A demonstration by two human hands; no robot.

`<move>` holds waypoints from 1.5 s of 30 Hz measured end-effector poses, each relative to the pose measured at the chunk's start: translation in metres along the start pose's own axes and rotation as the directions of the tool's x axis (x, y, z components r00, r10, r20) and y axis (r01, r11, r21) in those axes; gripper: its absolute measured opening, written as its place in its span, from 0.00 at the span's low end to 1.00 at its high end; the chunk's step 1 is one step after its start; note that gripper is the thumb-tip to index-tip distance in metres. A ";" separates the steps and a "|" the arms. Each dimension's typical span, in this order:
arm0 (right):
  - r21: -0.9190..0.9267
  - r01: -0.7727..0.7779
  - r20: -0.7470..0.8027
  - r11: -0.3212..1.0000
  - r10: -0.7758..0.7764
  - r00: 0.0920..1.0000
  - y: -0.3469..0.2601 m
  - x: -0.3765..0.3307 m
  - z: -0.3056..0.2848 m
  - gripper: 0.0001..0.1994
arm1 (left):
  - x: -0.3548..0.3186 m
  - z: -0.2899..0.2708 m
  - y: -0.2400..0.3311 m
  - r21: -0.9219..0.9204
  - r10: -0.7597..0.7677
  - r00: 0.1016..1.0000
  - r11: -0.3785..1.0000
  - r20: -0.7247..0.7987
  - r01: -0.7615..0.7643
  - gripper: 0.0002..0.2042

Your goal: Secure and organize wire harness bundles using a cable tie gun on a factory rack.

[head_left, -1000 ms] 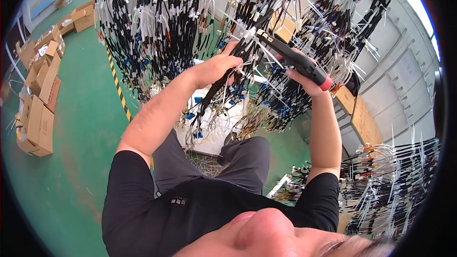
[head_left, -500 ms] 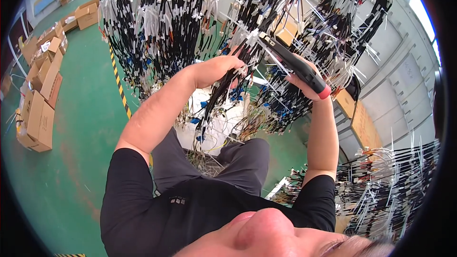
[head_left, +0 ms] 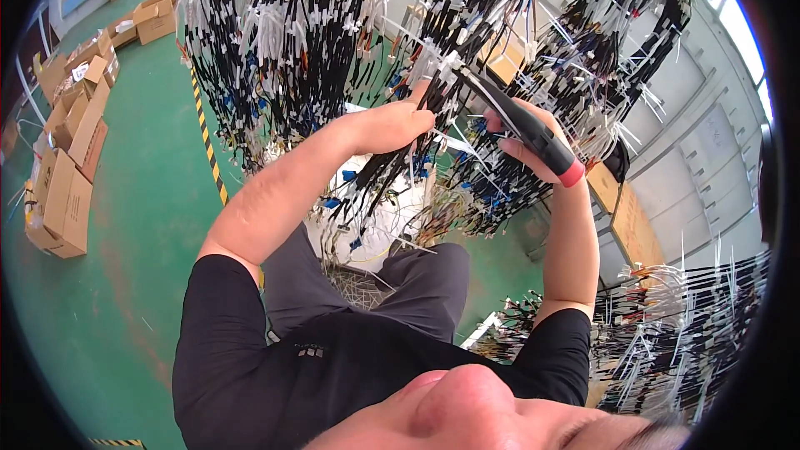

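My right hand (head_left: 542, 158) is closed round a black cable tie gun (head_left: 521, 121) with a red end. The tool's nose meets a bundle of black wire harnesses (head_left: 446, 96) that carry white connectors and white cable ties. On the left side of that bundle, my left hand (head_left: 398, 125) grips the wires with its fingers wrapped round them; some fingertips are hidden behind. Below this hand the loose ends, some with blue connectors (head_left: 356, 243), fan out downward.
Thick curtains of hanging harnesses (head_left: 283, 42) stand ahead and to the right. More harnesses (head_left: 675, 333) lie at the lower right. Open cardboard boxes (head_left: 67, 200) line the green floor at left, beyond a yellow-black stripe (head_left: 204, 129). A white surface (head_left: 375, 233) lies below the bundle.
The cable tie gun has tilted steeper, its red end slightly lower. My left hand has turned a little, and the loose wire ends below it have spread apart.
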State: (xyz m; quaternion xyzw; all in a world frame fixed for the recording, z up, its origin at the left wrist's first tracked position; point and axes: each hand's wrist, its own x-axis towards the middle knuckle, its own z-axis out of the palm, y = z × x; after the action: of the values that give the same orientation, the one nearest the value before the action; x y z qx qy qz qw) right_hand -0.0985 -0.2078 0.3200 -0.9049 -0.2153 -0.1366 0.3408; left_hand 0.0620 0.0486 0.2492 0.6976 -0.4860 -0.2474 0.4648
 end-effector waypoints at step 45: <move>-0.324 -0.017 0.053 0.946 0.036 0.998 -0.023 -0.017 -0.033 0.21 | 0.022 0.025 0.002 -0.383 -0.002 0.912 0.908 -0.410 -0.170 0.14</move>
State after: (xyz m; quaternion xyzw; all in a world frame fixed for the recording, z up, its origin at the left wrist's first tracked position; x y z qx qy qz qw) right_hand -0.1276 -0.2197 0.3506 -0.9549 -0.1877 -0.1390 0.1831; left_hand 0.0501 0.0180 0.2422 0.5979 -0.3478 -0.1747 0.7007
